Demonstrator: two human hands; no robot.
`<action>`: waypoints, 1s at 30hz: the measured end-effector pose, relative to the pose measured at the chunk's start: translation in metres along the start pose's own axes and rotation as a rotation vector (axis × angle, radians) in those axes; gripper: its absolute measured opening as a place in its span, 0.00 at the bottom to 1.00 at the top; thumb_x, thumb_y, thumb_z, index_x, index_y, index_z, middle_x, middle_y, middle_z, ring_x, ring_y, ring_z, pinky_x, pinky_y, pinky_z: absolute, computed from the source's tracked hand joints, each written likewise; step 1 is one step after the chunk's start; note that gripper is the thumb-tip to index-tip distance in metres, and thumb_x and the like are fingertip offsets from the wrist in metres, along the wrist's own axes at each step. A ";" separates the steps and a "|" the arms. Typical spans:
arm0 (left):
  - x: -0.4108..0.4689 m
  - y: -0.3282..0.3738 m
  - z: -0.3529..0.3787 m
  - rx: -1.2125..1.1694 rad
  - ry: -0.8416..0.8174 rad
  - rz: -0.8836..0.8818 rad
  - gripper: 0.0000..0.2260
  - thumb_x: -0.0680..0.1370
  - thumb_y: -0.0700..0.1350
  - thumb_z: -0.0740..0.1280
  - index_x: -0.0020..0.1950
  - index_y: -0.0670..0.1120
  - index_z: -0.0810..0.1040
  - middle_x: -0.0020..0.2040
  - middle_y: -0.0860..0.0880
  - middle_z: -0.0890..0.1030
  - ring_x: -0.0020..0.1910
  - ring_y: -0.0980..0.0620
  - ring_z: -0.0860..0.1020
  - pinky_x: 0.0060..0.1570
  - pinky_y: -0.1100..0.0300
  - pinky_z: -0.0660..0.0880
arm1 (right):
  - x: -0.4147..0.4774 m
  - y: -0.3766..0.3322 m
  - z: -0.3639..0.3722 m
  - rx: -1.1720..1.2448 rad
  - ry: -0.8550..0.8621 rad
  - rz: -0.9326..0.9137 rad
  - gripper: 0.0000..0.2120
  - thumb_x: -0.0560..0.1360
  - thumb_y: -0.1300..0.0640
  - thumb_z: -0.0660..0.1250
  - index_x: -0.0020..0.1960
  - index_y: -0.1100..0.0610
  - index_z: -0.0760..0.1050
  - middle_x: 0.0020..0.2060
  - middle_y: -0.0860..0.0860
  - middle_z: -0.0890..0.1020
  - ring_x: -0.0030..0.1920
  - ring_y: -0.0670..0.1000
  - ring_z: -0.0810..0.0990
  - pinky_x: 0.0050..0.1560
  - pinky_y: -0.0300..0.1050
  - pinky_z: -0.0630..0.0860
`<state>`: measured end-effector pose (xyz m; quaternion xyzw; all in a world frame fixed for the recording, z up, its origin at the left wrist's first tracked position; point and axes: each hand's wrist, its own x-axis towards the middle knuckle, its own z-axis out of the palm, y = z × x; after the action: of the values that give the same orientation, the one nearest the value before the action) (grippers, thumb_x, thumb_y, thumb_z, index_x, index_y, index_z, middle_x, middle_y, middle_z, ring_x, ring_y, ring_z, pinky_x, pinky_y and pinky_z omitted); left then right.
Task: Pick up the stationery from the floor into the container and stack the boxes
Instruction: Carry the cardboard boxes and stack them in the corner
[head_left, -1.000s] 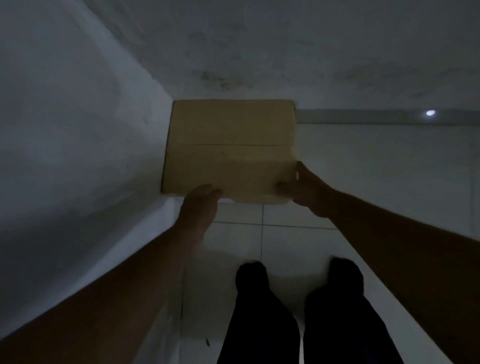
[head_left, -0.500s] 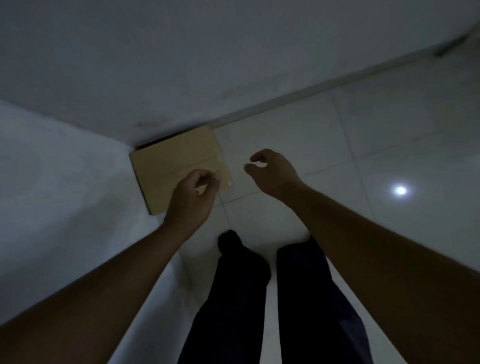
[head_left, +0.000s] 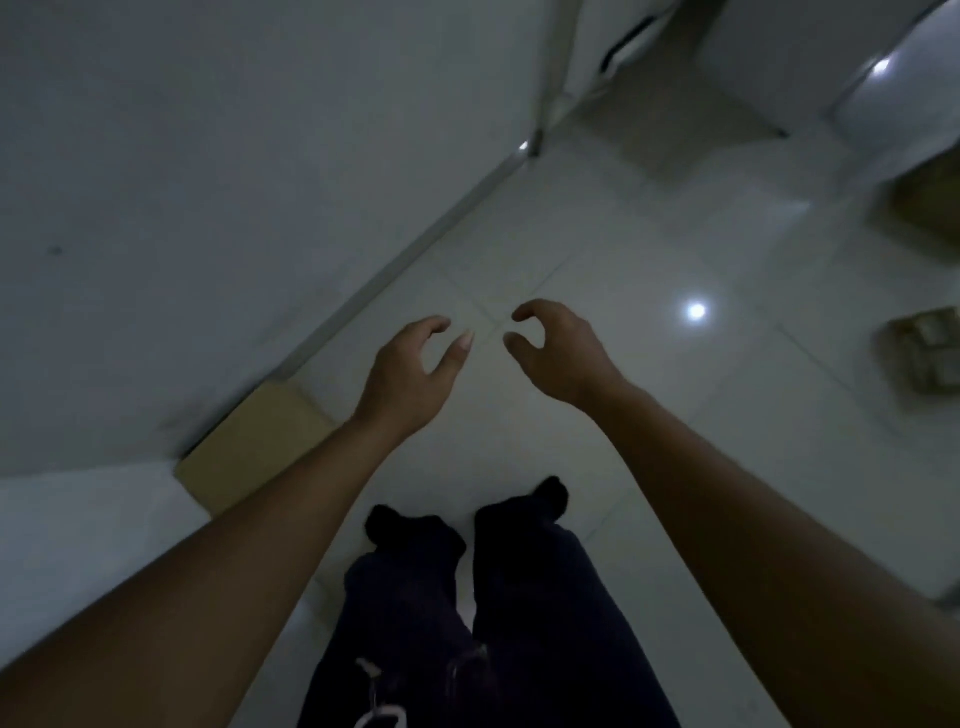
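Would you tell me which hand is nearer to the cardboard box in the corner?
Left. The left hand hovers up and right of the cardboard box; the right hand is farther right.

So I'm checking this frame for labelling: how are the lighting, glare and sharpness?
Head view: dim and underexposed overall; a lamp reflection glares off the glossy floor; the cardboard box in the corner and the boxes at the right edge look soft; wide-angle bending stretches both forearms; left hand and right hand stay readable.
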<state>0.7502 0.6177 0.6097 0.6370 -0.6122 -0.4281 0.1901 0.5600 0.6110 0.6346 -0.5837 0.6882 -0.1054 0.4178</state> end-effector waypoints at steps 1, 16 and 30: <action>0.005 0.031 0.017 0.019 -0.031 0.042 0.24 0.76 0.63 0.62 0.66 0.49 0.73 0.65 0.53 0.76 0.63 0.60 0.72 0.59 0.66 0.65 | -0.013 0.019 -0.030 0.013 0.042 0.025 0.19 0.78 0.49 0.63 0.65 0.56 0.70 0.67 0.53 0.72 0.66 0.52 0.70 0.58 0.37 0.61; 0.102 0.332 0.253 0.132 -0.403 0.529 0.21 0.76 0.59 0.64 0.63 0.49 0.74 0.62 0.52 0.77 0.58 0.61 0.71 0.57 0.65 0.66 | -0.107 0.254 -0.302 0.257 0.593 0.369 0.19 0.76 0.45 0.64 0.64 0.50 0.71 0.64 0.49 0.75 0.58 0.44 0.71 0.52 0.40 0.65; 0.213 0.592 0.483 0.220 -0.776 0.758 0.23 0.76 0.61 0.62 0.65 0.49 0.73 0.64 0.51 0.77 0.61 0.57 0.73 0.55 0.61 0.68 | -0.105 0.425 -0.521 0.527 0.942 0.672 0.18 0.75 0.47 0.66 0.62 0.52 0.73 0.62 0.50 0.76 0.57 0.45 0.71 0.54 0.40 0.65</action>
<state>-0.0160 0.4471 0.7258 0.1839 -0.8648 -0.4666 0.0239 -0.1109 0.6518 0.7409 -0.1046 0.8947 -0.3799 0.2101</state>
